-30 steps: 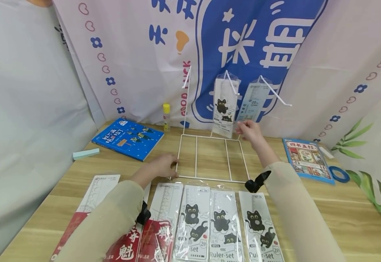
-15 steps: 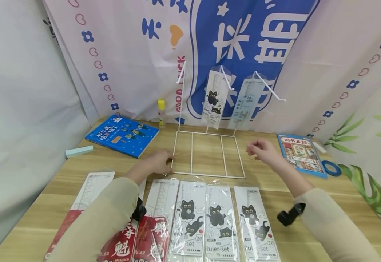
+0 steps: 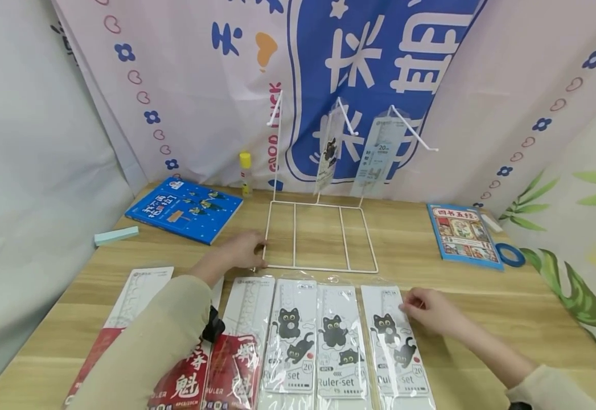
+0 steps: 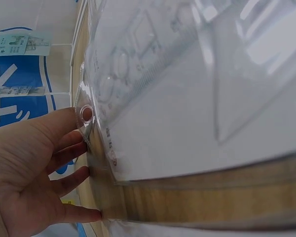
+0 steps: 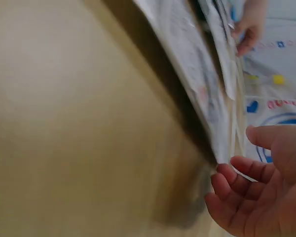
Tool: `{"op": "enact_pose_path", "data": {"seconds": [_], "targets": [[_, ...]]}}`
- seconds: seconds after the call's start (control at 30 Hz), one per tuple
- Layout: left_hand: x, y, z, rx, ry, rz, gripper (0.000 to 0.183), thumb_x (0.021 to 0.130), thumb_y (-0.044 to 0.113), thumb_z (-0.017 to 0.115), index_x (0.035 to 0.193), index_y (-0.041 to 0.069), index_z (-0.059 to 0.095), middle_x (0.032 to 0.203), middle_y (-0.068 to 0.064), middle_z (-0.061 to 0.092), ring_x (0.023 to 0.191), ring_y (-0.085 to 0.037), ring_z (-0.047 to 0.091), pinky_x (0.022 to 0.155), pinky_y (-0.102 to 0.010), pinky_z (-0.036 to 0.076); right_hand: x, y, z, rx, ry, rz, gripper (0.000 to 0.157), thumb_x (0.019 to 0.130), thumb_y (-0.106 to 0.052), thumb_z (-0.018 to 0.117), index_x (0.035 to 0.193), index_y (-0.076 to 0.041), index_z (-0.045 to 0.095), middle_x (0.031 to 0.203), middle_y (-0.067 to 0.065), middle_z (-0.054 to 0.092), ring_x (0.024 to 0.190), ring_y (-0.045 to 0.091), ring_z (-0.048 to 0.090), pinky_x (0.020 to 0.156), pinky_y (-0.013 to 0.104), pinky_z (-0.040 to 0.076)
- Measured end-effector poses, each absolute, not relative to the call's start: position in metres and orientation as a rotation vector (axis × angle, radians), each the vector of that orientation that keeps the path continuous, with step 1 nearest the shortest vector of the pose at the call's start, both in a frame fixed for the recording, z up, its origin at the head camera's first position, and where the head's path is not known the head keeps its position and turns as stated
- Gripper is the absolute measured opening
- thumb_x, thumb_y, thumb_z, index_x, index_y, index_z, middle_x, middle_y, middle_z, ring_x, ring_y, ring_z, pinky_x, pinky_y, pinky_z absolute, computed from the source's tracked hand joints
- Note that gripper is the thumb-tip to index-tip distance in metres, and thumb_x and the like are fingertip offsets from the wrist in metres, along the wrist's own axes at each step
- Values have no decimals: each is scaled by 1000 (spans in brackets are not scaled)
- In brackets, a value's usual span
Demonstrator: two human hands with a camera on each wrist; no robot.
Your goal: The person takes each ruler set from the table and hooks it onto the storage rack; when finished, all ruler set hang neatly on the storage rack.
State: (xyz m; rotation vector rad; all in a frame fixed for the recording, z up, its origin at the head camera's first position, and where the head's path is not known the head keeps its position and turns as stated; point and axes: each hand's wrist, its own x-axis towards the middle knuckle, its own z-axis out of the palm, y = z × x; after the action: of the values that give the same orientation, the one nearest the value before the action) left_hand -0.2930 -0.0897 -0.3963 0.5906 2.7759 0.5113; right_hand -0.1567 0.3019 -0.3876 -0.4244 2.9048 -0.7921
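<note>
My left hand (image 3: pixel 243 250) holds the front left corner of a white wire display rack (image 3: pixel 320 267). In the left wrist view its thumb and fingers (image 4: pixel 69 185) meet the rack's edge beside a clear hanging flap of a packaged ruler set (image 4: pixel 163 113). My right hand (image 3: pixel 431 310) is at the upper right edge of the rightmost black-cat ruler set (image 3: pixel 395 341). The right wrist view shows its fingertips at the package's corner, the thumb apart. Two more cat ruler sets (image 3: pixel 336 341) (image 3: pixel 290 336) lie to its left. Red ruler sets (image 3: pixel 233 364) lie further left, partly under my left forearm.
A cat ruler set (image 3: pixel 330 151) and a pale blue ruler set (image 3: pixel 378 151) hang from rack hooks; the left hook (image 3: pixel 275 111) bears nothing. Around stand or lie a blue book (image 3: pixel 185 209), glue stick (image 3: pixel 246 173), another book (image 3: pixel 464 236), blue tape roll (image 3: pixel 510 255) and pale green strip (image 3: pixel 116 235).
My right hand has left the hanging packages and come down to the rightmost cat ruler set. The hanging cat ruler set has swivelled edge-on. My left hand stays at the rack's corner.
</note>
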Motion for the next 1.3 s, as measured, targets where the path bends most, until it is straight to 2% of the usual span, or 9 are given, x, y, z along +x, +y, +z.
{"op": "enact_pose_path", "data": {"seconds": [0.1, 0.23, 0.33, 0.5, 0.63, 0.83, 1.0, 1.3], "targets": [[-293, -91, -393, 609, 2775, 501, 54, 79, 26, 69, 124, 2, 51, 126, -16, 48, 118, -32, 42, 99, -43, 34, -143, 295, -392, -458, 2954, -615, 28, 82, -33, 64, 67, -15, 50, 55, -8, 42, 49, 4, 36, 44, 20, 33], [-291, -91, -392, 609, 2770, 498, 54, 80, 27, 69, 125, 3, 51, 126, -16, 48, 118, -31, 42, 99, -43, 34, -128, 287, -393, -403, 3001, -387, 46, 72, -56, 64, 65, -16, 42, 52, -7, 36, 46, 7, 31, 41, 22, 26], [-291, -91, -392, 607, 2772, 494, 54, 79, 27, 69, 124, 3, 51, 125, -15, 49, 117, -31, 43, 99, -42, 34, -120, 281, -393, -345, 3000, -239, 57, 64, -69, 60, 70, -14, 44, 54, -5, 38, 48, 10, 34, 43, 26, 27], [-291, -89, -391, 591, 2774, 492, 54, 80, 27, 69, 125, 3, 51, 125, -14, 49, 117, -30, 43, 99, -42, 34, -115, 277, -392, -327, 3006, -104, 72, 58, -75, 57, 81, -8, 51, 58, -3, 43, 51, 14, 41, 44, 31, 32], [-290, -89, -392, 592, 2775, 503, 54, 79, 26, 69, 125, 3, 51, 123, -14, 50, 115, -29, 44, 99, -42, 35, -117, 280, -391, -261, 2996, -162, 74, 58, -71, 61, 87, -4, 53, 63, 0, 49, 55, 15, 46, 46, 32, 37], [-290, -90, -393, 603, 2775, 508, 55, 79, 26, 70, 125, 2, 51, 124, -15, 49, 116, -31, 43, 100, -42, 34, -126, 289, -392, -139, 2931, -360, 58, 61, -60, 69, 79, -8, 52, 60, -1, 45, 53, 13, 40, 46, 27, 33], [-290, -90, -395, 598, 2782, 494, 55, 79, 27, 70, 125, 3, 51, 125, -16, 48, 117, -31, 42, 100, -43, 33, -134, 300, -395, -85, 2883, -524, 53, 63, -49, 74, 84, -5, 53, 62, 0, 47, 54, 14, 43, 46, 27, 36], [-291, -91, -397, 586, 2784, 502, 55, 79, 28, 69, 125, 4, 51, 127, -16, 47, 119, -32, 40, 101, -44, 32, -139, 310, -398, -16, 2796, -754, 59, 66, -37, 77, 99, 3, 51, 68, 3, 51, 57, 15, 48, 49, 29, 42]]}}
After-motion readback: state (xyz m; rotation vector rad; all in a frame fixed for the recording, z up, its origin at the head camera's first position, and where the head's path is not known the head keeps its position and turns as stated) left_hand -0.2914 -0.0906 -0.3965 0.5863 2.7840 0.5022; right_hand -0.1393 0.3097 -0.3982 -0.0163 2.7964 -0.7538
